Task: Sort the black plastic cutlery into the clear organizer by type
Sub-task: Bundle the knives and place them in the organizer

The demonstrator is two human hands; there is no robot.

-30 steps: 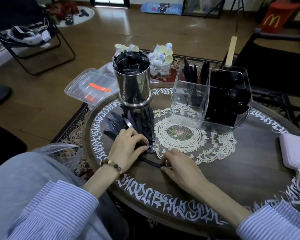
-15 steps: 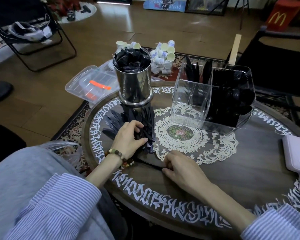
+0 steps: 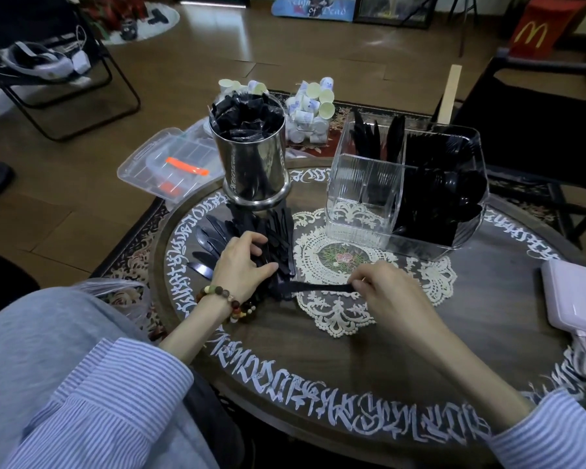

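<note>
A heap of black plastic cutlery [image 3: 251,228] lies on the round table's left side, in front of a steel canister. My left hand [image 3: 242,267] rests on the heap with fingers curled around several pieces. My right hand [image 3: 386,289] pinches the handle end of one black piece [image 3: 313,288] that stretches left across the lace doily toward the heap. The clear organizer [image 3: 362,194] stands at the back right; its right compartment is packed with black cutlery, a rear compartment holds a few upright pieces, and the front left compartment looks bare.
A steel canister [image 3: 252,164] stuffed with black wrappers stands behind the heap. The white lace doily [image 3: 335,258] covers the table's [image 3: 352,360] middle. A white box [image 3: 575,296] sits at the right edge. Behind are small cups [image 3: 310,106], a clear plastic bin [image 3: 168,164], and chairs.
My right hand has moved right and up onto the doily, drawing one black piece out from the heap. My left hand stays on the heap, shifted slightly.
</note>
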